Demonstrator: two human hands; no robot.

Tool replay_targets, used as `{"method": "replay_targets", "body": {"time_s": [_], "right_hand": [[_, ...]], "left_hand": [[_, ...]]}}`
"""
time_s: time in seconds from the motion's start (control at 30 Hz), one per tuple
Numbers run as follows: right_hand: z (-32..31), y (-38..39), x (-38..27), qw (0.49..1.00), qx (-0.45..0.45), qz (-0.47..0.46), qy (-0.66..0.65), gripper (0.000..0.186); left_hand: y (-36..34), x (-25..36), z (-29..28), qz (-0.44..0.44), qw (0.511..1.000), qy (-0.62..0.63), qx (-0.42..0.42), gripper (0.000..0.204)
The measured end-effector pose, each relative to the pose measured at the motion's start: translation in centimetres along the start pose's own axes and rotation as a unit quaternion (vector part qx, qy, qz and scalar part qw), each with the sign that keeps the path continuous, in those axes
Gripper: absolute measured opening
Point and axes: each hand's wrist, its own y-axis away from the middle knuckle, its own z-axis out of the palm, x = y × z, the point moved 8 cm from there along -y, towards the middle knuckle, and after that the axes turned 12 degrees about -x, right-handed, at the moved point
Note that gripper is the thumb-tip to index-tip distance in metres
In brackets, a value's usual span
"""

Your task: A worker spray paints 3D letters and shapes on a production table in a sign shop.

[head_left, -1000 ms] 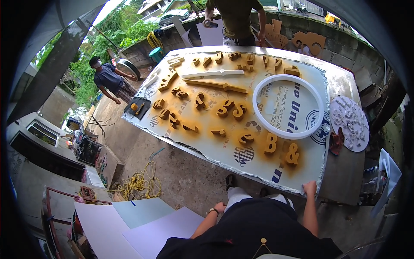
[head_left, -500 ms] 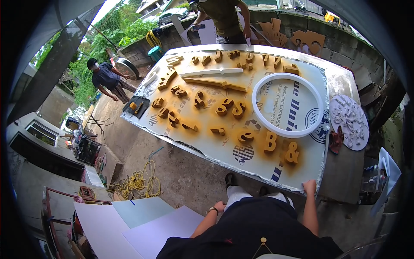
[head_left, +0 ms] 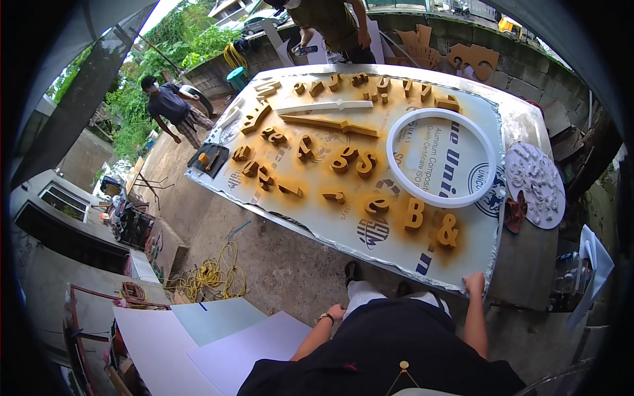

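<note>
My right hand grips the near edge of a large white panel that lies flat in front of me. Several gold-sprayed letters and symbols lie spread over the panel, with a long gold bar and a white bar near the far end. A white ring sits on the panel's right half. My left hand, with a watch on the wrist, hangs by my pale trouser leg and touches nothing else; its fingers are too small to read.
A round white disc with small pieces lies right of the panel. One person stands at the far end, another at the left. Yellow cord lies coiled on the concrete, pale sheets lower left.
The person at the far end has shifted left and bent toward the panel. The person at the left has turned a little. My hands have stayed where they were.
</note>
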Motion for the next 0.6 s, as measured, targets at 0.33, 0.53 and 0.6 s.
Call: {"method": "replay_targets", "body": {"time_s": [0.33,0.53,0.6], "right_hand": [[0.7,-2.5,1.1,0.994,0.091,-0.066,-0.017,0.011],[0.5,-2.2,0.9,0.994,0.093,-0.058,-0.002,0.011],[0.3,-1.7,0.6,0.994,0.095,-0.063,0.000,0.011]], "left_hand": [[-0.3,0.1,-0.3,0.007,1.000,-0.007,-0.002,0.030],[-1.2,-0.3,-0.3,0.014,1.000,-0.019,-0.006,0.031],[-1.3,-0.3,-0.4,0.021,0.999,-0.032,-0.005,0.031]]}}
